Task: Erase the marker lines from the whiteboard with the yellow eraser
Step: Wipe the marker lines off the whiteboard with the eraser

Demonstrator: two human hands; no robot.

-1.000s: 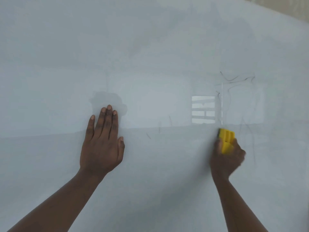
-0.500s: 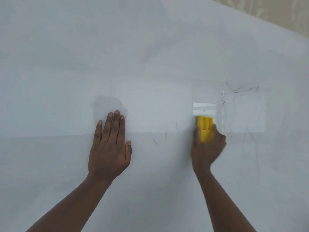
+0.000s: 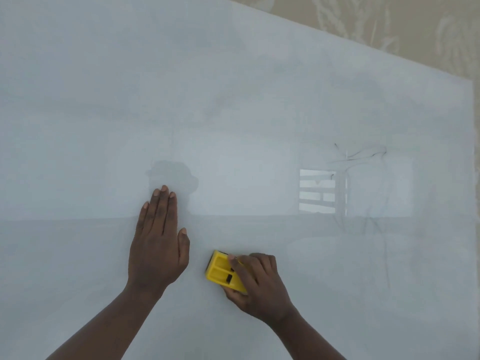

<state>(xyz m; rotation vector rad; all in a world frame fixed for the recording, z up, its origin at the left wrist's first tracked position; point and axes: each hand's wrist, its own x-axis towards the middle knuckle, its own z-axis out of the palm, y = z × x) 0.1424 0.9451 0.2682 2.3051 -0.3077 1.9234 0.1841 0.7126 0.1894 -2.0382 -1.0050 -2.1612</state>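
Note:
The whiteboard (image 3: pixel 233 100) fills almost the whole view. My right hand (image 3: pixel 257 284) grips the yellow eraser (image 3: pixel 220 271) and presses it flat on the board, just right of my left hand. My left hand (image 3: pixel 158 242) lies flat on the board, palm down, fingers together and pointing up, holding nothing. Thin dark marker lines (image 3: pixel 363 157) remain at the right, with fainter strokes (image 3: pixel 374 224) running down below them.
A patterned beige surface (image 3: pixel 389 22) shows beyond the board's upper right edge. A bright window reflection (image 3: pixel 317 190) sits on the board left of the marker lines. The board's right edge (image 3: pixel 474 178) runs near the frame's right side.
My right hand has swept the eraser left and down, from beside the marker lines to close beside my left hand. The short strokes in the middle of the board are gone.

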